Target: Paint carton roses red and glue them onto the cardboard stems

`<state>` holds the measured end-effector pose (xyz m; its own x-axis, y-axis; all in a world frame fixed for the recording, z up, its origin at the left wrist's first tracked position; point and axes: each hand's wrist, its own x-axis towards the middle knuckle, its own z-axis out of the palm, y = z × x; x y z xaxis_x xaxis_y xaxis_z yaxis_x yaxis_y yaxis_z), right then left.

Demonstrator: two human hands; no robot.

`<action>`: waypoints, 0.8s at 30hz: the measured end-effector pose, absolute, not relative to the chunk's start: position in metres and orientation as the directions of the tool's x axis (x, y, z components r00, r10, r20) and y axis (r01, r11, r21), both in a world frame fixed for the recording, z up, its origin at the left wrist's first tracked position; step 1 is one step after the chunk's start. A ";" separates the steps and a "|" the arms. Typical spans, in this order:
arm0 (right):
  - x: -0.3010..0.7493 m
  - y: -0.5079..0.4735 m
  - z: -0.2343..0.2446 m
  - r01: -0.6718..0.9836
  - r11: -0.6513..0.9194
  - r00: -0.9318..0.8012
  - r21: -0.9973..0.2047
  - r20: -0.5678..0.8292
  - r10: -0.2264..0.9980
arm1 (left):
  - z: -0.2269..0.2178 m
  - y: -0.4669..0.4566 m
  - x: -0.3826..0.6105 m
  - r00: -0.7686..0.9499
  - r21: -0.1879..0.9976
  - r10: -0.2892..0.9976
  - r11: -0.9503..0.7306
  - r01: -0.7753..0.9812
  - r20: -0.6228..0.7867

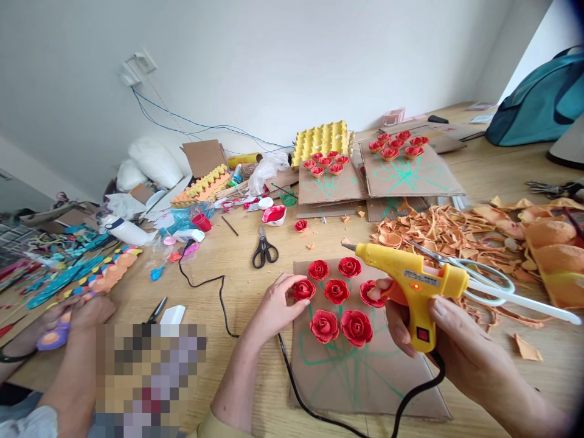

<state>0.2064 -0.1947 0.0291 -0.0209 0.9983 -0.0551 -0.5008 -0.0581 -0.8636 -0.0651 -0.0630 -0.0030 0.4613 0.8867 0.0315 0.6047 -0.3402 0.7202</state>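
Observation:
My right hand (424, 328) grips a yellow hot glue gun (406, 271) with a lit red light, its nozzle pointing left and a white glue stick out the back. One fingertip of that hand touches a red rose (368, 291) at the right of the cardboard sheet (365, 389). With thumb and fingers, my left hand (276, 307) holds the leftmost red rose (303, 290) at the cardboard's left edge. Several more red roses, among them a central rose (336, 292), lie between my hands above green painted stems. The gun's black cord (292, 377) crosses the cardboard's lower left.
Black scissors (264, 249) and a loose rose (301, 225) lie beyond the cardboard. Orange carton scraps (429, 228) heap at right, with pale-handled scissors (483, 280). Two finished-looking flower boards (410, 173) stand behind. At left, another person's hands (93, 309) hold coloured carton pieces.

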 end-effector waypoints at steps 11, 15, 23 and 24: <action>0.212 -0.191 0.020 -0.481 -0.061 -0.083 -0.875 -0.024 0.996 | 0.002 -0.066 -0.063 0.489 0.710 0.871 -0.371 0.599 0.043; 0.209 -0.192 0.024 -0.481 -0.075 -0.095 -0.874 -0.033 0.995 | 0.003 -0.067 -0.063 0.492 0.701 0.869 -0.383 0.602 0.052; 0.209 -0.192 0.023 -0.507 -0.060 -0.063 -0.860 -0.033 0.997 | -0.004 -0.063 -0.071 0.478 0.782 0.879 -0.301 0.546 0.005; 0.209 -0.192 0.023 -0.509 -0.057 -0.060 -0.859 -0.031 0.998 | -0.005 -0.063 -0.071 0.473 0.781 0.881 -0.298 0.549 0.004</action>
